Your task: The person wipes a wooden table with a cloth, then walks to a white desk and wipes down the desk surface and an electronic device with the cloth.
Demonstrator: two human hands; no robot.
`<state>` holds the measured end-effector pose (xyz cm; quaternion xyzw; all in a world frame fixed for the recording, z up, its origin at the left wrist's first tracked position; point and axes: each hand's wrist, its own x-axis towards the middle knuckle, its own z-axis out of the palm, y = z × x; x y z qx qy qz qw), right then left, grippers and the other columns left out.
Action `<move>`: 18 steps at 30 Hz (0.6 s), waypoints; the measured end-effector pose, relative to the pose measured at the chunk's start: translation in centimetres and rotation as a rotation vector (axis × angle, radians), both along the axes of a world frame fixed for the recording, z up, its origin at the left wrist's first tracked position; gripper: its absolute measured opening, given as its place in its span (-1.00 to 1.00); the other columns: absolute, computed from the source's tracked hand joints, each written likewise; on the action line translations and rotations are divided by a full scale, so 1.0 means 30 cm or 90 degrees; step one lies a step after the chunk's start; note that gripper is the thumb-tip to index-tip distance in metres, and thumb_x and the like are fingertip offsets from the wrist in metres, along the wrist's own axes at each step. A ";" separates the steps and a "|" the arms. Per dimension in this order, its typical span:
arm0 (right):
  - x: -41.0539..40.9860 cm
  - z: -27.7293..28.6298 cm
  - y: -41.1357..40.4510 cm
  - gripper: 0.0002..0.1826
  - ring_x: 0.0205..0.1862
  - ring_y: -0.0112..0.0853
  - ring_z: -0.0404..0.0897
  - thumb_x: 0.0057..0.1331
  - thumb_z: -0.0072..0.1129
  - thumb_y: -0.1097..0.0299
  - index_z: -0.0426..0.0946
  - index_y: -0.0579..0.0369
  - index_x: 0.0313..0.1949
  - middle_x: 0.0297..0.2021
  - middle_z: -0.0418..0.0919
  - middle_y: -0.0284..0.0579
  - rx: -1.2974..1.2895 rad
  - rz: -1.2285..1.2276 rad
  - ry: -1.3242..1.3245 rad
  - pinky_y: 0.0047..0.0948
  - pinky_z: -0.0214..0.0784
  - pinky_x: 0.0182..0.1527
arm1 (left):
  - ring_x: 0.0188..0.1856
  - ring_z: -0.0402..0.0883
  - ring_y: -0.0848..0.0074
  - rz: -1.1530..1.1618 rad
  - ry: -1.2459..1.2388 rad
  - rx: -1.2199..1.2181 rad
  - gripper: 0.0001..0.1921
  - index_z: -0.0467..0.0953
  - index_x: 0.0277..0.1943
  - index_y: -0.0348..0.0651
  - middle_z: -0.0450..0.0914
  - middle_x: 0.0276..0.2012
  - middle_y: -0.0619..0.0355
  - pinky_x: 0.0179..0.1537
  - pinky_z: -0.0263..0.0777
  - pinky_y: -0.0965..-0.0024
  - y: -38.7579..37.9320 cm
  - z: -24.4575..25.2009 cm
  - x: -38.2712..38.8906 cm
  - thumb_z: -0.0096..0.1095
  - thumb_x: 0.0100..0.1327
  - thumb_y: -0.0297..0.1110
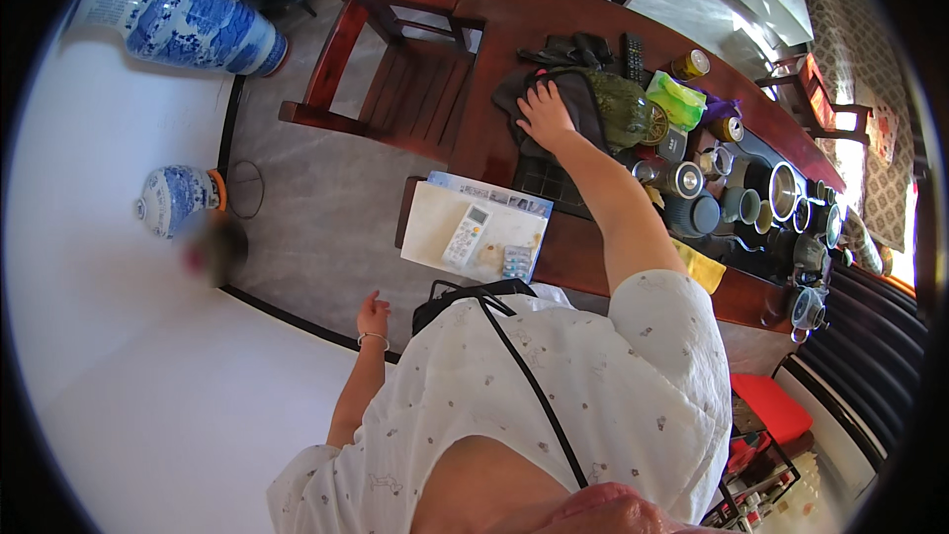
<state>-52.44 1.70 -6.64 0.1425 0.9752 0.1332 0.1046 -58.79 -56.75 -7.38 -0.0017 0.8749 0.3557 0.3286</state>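
My right hand (546, 115) lies palm down with spread fingers on a black fabric bag (586, 93) on the dark red wooden table (511, 22). Beside the bag are a green mesh-like bundle (621, 107), a crumpled black item (574, 50) and a black remote control (632, 59). My left hand (373, 314), with a bracelet at the wrist, hangs at my side; its fingers are slightly bent and nothing shows in them. Nearer my body, a white remote control (467, 236) and a blister pack of capsules (517, 262) lie on a flat white box (430, 226).
Cups, pots and a dark grey jar (693, 215) crowd the table's right part, near a yellow cloth (699, 265) and a green packet (676, 100). A wooden chair (419, 93) stands left of the table. Blue-and-white vases (204, 22) stand by the wall.
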 end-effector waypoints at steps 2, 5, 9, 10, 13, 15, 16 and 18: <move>0.045 0.057 0.024 -0.42 0.37 -0.05 0.16 0.37 -0.07 -0.12 0.37 -0.09 0.26 0.29 0.31 -0.08 -0.045 -0.025 0.071 0.16 -0.16 0.37 | -0.40 0.62 0.53 -0.004 -0.006 -0.004 -0.61 0.47 0.16 -0.24 0.68 -0.33 0.09 -0.29 0.50 0.46 0.006 0.000 -0.002 -0.03 0.28 -0.51; 0.129 0.180 0.064 -0.44 0.40 -0.17 0.15 0.34 -0.02 -0.11 0.35 -0.25 0.28 0.35 0.24 -0.17 -0.047 -0.123 0.198 0.16 -0.06 0.35 | -0.40 0.62 0.53 -0.005 -0.006 -0.010 -0.61 0.46 0.17 -0.25 0.68 -0.32 0.09 -0.29 0.50 0.46 0.010 -0.015 0.003 -0.04 0.29 -0.50; 0.249 0.246 0.069 -0.45 0.33 -0.12 0.25 0.29 0.08 -0.01 0.37 -0.20 0.25 0.28 0.31 -0.10 -0.071 -0.176 0.334 -0.03 0.07 0.33 | -0.40 0.62 0.53 0.013 0.000 0.025 -0.62 0.46 0.19 -0.25 0.68 -0.31 0.08 -0.29 0.50 0.46 0.004 -0.030 -0.011 -0.05 0.33 -0.47; 0.275 0.254 0.079 -0.45 0.29 -0.11 0.30 0.25 0.13 0.05 0.38 -0.15 0.22 0.23 0.37 -0.08 -0.072 -0.181 0.365 -0.11 0.10 0.32 | -0.39 0.62 0.54 0.014 0.006 0.024 -0.62 0.46 0.19 -0.24 0.67 -0.32 0.09 -0.29 0.50 0.46 0.006 -0.029 -0.010 -0.05 0.34 -0.46; 0.316 0.281 0.110 -0.51 0.16 -0.12 0.38 0.20 0.18 0.10 0.44 0.03 0.08 0.06 0.44 -0.08 -0.028 -0.246 0.422 -0.11 0.15 0.26 | -0.45 0.58 0.58 0.031 0.009 0.039 -0.62 0.43 0.20 -0.26 0.66 -0.34 0.09 -0.39 0.47 0.51 0.002 -0.030 0.012 -0.04 0.33 -0.48; 0.295 0.252 0.108 -0.55 0.16 -0.08 0.35 0.20 0.16 0.06 0.46 0.06 -0.02 0.01 0.43 -0.07 0.009 -0.272 0.480 -0.03 0.15 0.24 | -0.42 0.60 0.55 0.052 -0.007 0.057 -0.61 0.44 0.19 -0.26 0.66 -0.34 0.09 -0.34 0.49 0.50 -0.021 -0.041 0.024 -0.03 0.31 -0.48; 0.259 0.245 0.089 -0.55 0.18 -0.04 0.32 0.20 0.14 0.03 0.46 0.06 -0.04 0.01 0.41 -0.06 0.048 -0.353 0.444 0.05 0.13 0.23 | -0.39 0.62 0.53 0.074 -0.020 0.073 -0.60 0.46 0.19 -0.26 0.67 -0.34 0.10 -0.29 0.51 0.49 -0.043 -0.056 0.031 -0.02 0.29 -0.49; 0.189 0.233 0.045 -0.54 0.22 0.03 0.25 0.21 0.10 -0.05 0.46 0.05 -0.10 0.01 0.37 -0.06 0.100 -0.440 0.395 0.27 0.03 0.21 | -0.38 0.62 0.53 0.054 -0.029 0.049 -0.60 0.46 0.19 -0.26 0.66 -0.34 0.10 -0.29 0.51 0.49 -0.097 -0.087 0.046 -0.01 0.28 -0.48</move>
